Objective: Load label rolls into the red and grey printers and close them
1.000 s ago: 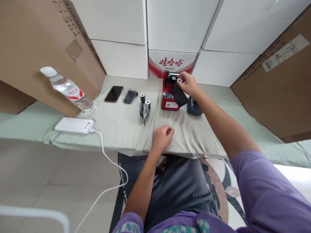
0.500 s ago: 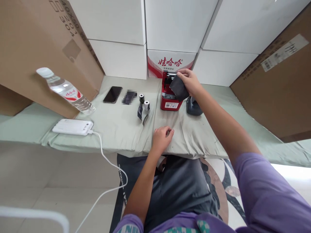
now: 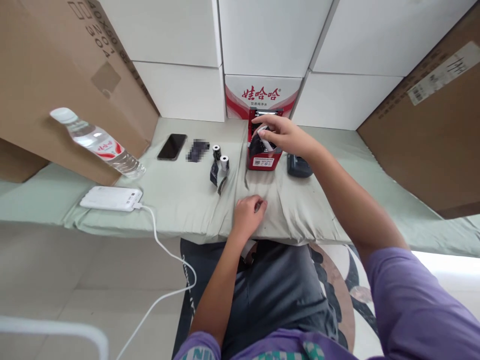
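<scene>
A red printer [image 3: 262, 163] stands with its lid up at the back of the cloth-covered surface. My right hand [image 3: 287, 134] is over its opening, thumb and fingers round a dark paper roll [image 3: 257, 146] with a pale end. Fingers cover part of the roll, so how far it sits inside the printer is unclear. My left hand [image 3: 249, 216] rests on the cloth near the front edge, fingers curled, with nothing visible in it. Two small paper rolls [image 3: 224, 162] with dark loose tails stand left of the printer.
A dark device [image 3: 299, 166] lies right of the printer. Further left are a phone [image 3: 172, 146], a blurred-out dark item [image 3: 198, 150], a water bottle [image 3: 103, 145] and a white power bank [image 3: 111, 198] with a cable. Cardboard boxes [image 3: 423, 125] flank both sides.
My right hand has moved a little left and down over the printer's opening. The dark sheet hanging from it has turned, and a pale roll end now shows. The left hand stays put.
</scene>
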Motion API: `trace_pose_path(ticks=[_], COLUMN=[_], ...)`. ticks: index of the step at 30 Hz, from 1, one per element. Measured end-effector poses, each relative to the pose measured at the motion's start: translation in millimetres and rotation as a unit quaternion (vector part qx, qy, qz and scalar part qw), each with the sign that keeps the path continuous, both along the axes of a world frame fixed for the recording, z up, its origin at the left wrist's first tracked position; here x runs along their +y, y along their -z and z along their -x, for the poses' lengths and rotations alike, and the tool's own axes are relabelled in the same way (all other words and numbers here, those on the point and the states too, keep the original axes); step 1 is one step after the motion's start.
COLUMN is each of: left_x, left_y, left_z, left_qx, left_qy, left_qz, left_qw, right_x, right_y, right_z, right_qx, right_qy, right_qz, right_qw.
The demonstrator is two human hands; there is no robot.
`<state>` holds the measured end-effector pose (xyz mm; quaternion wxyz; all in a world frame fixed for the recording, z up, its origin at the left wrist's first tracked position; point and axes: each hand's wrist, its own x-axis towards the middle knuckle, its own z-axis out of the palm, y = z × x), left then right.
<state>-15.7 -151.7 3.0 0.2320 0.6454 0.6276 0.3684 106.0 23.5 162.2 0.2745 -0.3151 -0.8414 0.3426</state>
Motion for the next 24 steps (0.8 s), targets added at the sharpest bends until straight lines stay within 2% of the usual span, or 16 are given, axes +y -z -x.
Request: trace_pose_path(ticks=[7, 13, 19, 22, 24], left_x=[-1, 0, -1, -2, -2], left_y=[1.5, 0.8, -2.2, -1.7, -0.8], left_z=[0, -1, 0, 0, 0], left_qx=[0.015, 0.019, 0.009, 0.013, 0.017], left_qy=[0.001, -0.002, 0.001, 0.005, 0.004], left_qz=[0.004, 0.009, 0.009, 0.001, -0.001], left_qw=[1.000, 1.000, 1.000, 1.000, 1.000], right_x=[1, -7, -24, -23, -13], right_y=[6.0, -1.8, -10.7, -17.9, -18.6], right_z=[-10, -16, -21, -26, -26], right_qx=[0.040, 0.045, 0.042, 0.106, 0.155], right_qy=[0.027, 0.040, 0.018, 0.010, 0.014], right_qz=[0.148, 0.211, 0.189, 0.145, 0.109], right_qw=[0.988, 0.976, 0.981, 0.984, 0.982])
